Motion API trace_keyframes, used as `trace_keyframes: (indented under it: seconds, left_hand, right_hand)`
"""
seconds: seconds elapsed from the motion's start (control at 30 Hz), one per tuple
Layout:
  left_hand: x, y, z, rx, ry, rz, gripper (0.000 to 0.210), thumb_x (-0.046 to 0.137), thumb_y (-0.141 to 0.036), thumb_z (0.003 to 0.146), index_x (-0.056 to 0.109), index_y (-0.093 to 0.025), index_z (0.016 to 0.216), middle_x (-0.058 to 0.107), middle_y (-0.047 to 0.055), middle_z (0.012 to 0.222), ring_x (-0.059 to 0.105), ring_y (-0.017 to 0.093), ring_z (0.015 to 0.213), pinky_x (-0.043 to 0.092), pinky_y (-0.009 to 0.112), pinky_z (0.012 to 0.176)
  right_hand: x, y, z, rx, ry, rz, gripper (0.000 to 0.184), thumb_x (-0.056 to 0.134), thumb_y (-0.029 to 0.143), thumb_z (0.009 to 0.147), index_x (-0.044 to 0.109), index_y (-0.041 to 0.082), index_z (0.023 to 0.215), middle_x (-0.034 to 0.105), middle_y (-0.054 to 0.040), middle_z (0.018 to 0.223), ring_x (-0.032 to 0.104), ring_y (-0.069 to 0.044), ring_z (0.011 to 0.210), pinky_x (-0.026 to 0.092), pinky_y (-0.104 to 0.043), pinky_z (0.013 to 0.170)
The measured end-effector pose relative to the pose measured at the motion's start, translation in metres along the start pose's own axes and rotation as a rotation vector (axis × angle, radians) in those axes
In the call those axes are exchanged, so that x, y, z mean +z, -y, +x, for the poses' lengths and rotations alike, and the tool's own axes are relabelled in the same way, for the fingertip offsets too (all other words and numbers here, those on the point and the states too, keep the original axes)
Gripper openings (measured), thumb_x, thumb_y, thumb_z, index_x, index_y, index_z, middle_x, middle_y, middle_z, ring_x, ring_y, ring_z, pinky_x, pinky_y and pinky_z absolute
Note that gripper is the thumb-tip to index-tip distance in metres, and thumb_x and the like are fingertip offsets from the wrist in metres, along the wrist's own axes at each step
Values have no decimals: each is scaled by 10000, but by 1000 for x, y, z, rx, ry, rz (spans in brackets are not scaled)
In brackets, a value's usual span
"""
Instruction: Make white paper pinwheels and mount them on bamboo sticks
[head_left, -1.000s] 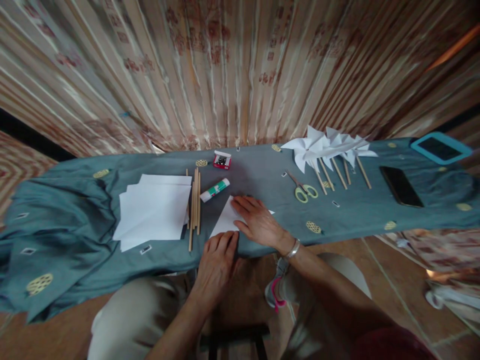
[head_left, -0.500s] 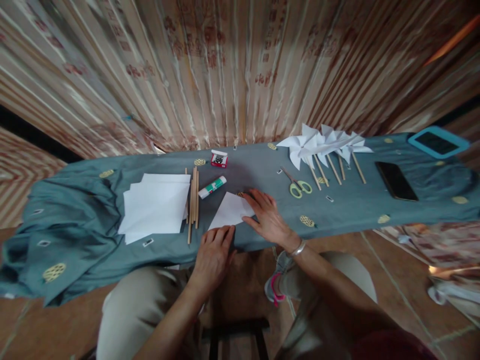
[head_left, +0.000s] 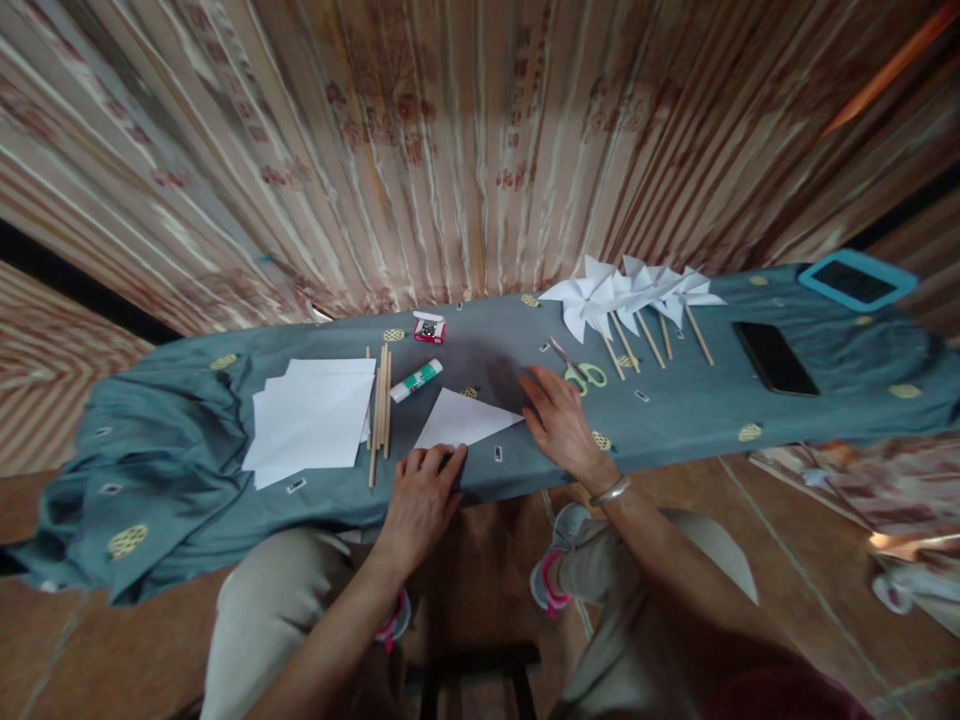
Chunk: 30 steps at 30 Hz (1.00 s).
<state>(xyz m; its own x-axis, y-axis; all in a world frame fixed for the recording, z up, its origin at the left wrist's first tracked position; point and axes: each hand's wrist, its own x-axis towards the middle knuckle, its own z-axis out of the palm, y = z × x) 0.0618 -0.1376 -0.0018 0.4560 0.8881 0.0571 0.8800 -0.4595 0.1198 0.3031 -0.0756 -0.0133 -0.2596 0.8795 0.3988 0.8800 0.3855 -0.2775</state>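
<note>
A white sheet of paper folded into a triangle lies on the cloth in front of me. My left hand rests on its near edge, fingers stretched out and pressing it flat. At the triangle's right tip is my right hand, fingers spread and holding nothing. A green-handled pair of scissors lies just beyond that hand. To the left of the triangle are a glue stick, several wooden sticks and a stack of white paper.
A small red box of pins stands open at the back. Several paper pinwheels on sticks lie at the back right. Farther right are a black phone and a blue-framed tablet. A patterned curtain hangs behind the table.
My right hand has slid right, off the paper's middle to its right tip, uncovering more of the triangle. My left hand stays on the near edge. The view has shifted slightly.
</note>
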Motion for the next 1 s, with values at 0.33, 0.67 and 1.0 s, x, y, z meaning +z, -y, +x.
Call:
trace_keyframes:
  seconds: [0.33,0.67,1.0]
  left_hand:
    - [-6,1,3,14,11,-16,537,644,-205,812,487,-183,1326,561,112,1206,478,284,1054,428,422,844]
    - [-8,25,-28,45,-45,42,479,624,-195,823,513,-108,1281,587,138,1188,508,295,1058,436,419,858]
    - [-14,40,-60,-4,-118,94,399,576,-194,849,544,-100,1235,614,145,1121,536,288,997,460,404,789]
  right_hand:
    - [10,37,-4,-318,226,94,420,488,31,857,593,151,1245,605,-142,1261,515,-261,1138,472,-429,953]
    - [9,34,-5,-324,205,71,397,467,52,884,603,152,1244,610,-122,1264,522,-262,1133,476,-419,952]
    - [12,32,-6,-316,203,95,410,451,55,884,595,153,1254,613,-132,1264,526,-260,1145,466,-426,964]
